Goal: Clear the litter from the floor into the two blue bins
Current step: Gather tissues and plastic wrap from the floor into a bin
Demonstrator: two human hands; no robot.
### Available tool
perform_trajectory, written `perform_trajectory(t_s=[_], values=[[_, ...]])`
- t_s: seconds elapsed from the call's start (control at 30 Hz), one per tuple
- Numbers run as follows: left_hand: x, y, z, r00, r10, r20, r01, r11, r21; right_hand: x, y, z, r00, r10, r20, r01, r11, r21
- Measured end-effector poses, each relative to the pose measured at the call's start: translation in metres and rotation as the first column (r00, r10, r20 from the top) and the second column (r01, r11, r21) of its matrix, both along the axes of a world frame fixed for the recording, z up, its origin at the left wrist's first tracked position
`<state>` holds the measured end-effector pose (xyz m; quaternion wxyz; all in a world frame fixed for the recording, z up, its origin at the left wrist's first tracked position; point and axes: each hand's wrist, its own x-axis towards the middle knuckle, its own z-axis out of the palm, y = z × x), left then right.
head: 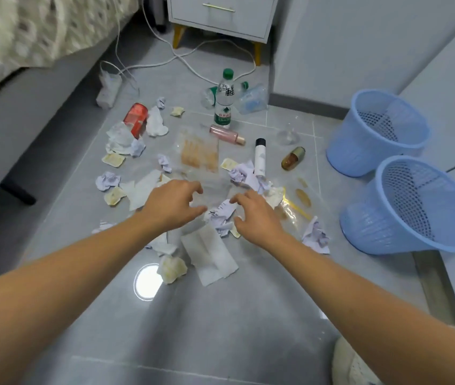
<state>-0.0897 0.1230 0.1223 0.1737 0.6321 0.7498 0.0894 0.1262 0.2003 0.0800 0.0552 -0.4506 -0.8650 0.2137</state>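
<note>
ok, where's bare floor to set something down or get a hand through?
Bare: the floor strip nearest the camera, below the tissue sheet; the tile gap between the amber bottle and the two blue bins. Crowded: the middle, where left hand and right hand hover over crumpled paper.

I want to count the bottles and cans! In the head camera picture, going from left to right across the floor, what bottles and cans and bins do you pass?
Red can → upright green-capped water bottle → white tube with black cap → small amber bottle → far blue bin → near blue bin.
</note>
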Motion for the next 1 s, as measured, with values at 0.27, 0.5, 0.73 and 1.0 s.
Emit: perform_trajectory(t_s=[0.27, 0.5, 0.73, 1.0], values=[[0.049, -0.038, -0.097, 0.999, 0.001, -0.043, -0.012, 0.965, -0.263, -0.008, 0.013, -0.068, 0.973, 0.193, 0.127, -0.192, 0.981, -0.025], [0.067, -0.045, -0.138, 0.977, -0.102, -0.189, 0.07, 0.984, -0.166, -0.015, 0.015, -0.089, 0.906, 0.312, 0.286, -0.331, 0.944, 0.018], [0.061, -0.041, -0.135, 0.981, -0.155, -0.115, 0.142, 0.983, -0.113, -0.005, 0.023, -0.089, 0.909, 0.321, 0.265, -0.317, 0.947, -0.059], [0.03, -0.043, -0.08, 0.969, -0.135, 0.205, 0.125, 0.99, 0.061, 0.001, 0.028, -0.061, 0.948, 0.306, 0.087, -0.307, 0.952, -0.005]])
